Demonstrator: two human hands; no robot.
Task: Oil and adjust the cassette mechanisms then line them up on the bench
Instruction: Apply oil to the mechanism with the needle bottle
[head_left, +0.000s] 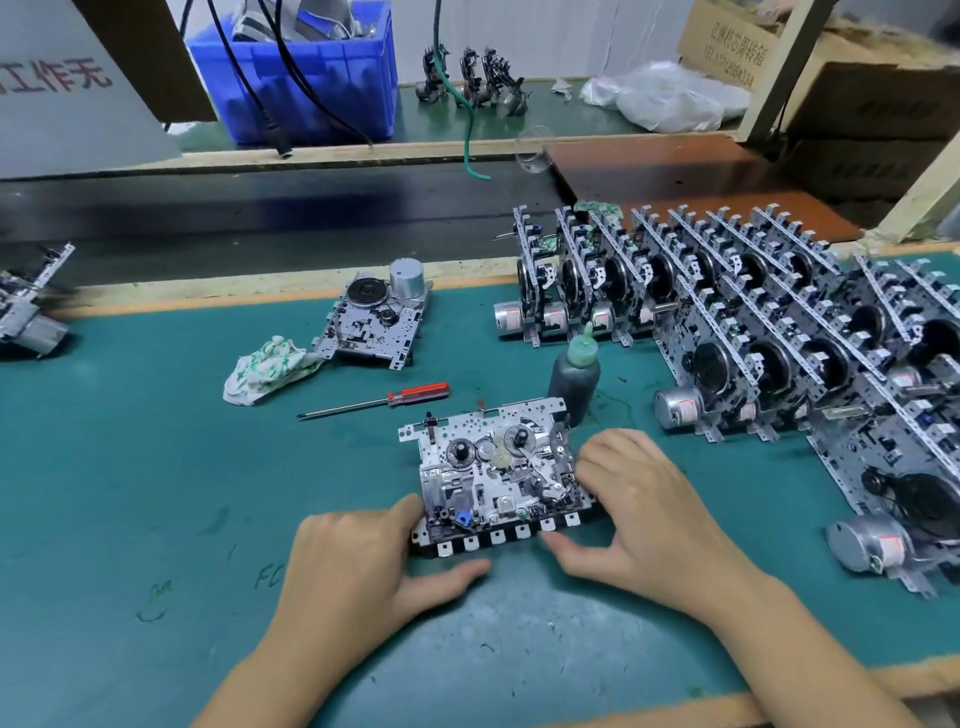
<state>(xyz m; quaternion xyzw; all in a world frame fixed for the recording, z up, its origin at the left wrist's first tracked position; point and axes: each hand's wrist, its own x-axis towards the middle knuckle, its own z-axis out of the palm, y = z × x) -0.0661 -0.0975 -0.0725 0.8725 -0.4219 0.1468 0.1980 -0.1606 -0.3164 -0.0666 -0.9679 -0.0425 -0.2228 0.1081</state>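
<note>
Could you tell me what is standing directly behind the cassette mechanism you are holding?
An oil bottle with a green nozzle stands just behind the cassette mechanism, at its far right corner. The mechanism's metal frame covers the bottle's base, so its foot on the green mat cannot be seen.

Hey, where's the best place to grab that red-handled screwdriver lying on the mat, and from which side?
Probably the red handle, taken from above. The screwdriver lies flat on the green mat, handle to the right and thin shaft pointing left. The handle is the thickest part, with bare mat around it, so fingers can pinch across it.
</note>
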